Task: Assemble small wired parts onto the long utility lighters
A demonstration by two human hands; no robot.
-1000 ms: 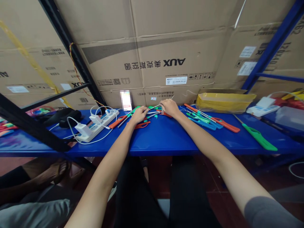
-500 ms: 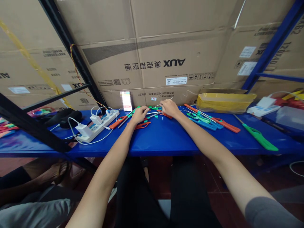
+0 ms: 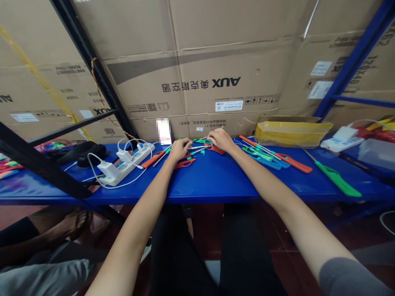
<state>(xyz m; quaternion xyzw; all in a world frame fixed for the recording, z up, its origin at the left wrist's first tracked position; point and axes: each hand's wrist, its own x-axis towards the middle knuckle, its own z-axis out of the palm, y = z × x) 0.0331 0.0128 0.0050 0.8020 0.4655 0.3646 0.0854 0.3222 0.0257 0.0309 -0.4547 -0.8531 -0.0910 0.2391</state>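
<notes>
The change is slight: the thin metal rods (image 3: 200, 146) now lie flatter across the blue surface (image 3: 210, 185) than they did a moment earlier, and the two hands have drawn in around them. Both bare forearms reach forward and inward, with a grey sleeve (image 3: 348, 279) at the right upper arm. The left hand (image 3: 180, 149) is palm down just left of the rods, and the right hand (image 3: 219, 139) is palm down just right of them, the two close but not touching. The fingers of each hand curl inward and down, so the grip looks closed, but whether either is clamped on a rod is hidden from this view. The rods themselves sit between the hands, their ends partly covered by the fingers. Just below them lies a red handle (image 3: 184, 163), and a red piece (image 3: 216, 149) sits just beside them on the right, under the right hand's wrist. Further left of the rods are an orange lighter (image 3: 156, 158) and a power strip (image 3: 126, 163) with a white charger (image 3: 108, 168) plugged in. Further right are a blue handle (image 3: 265, 162), an orange-red lighter (image 3: 293, 163) and a green lighter (image 3: 336, 179). Beyond the rods, a yellow-lined box (image 3: 291, 133) and a large cardboard carton (image 3: 200, 82) close off the surface.
</notes>
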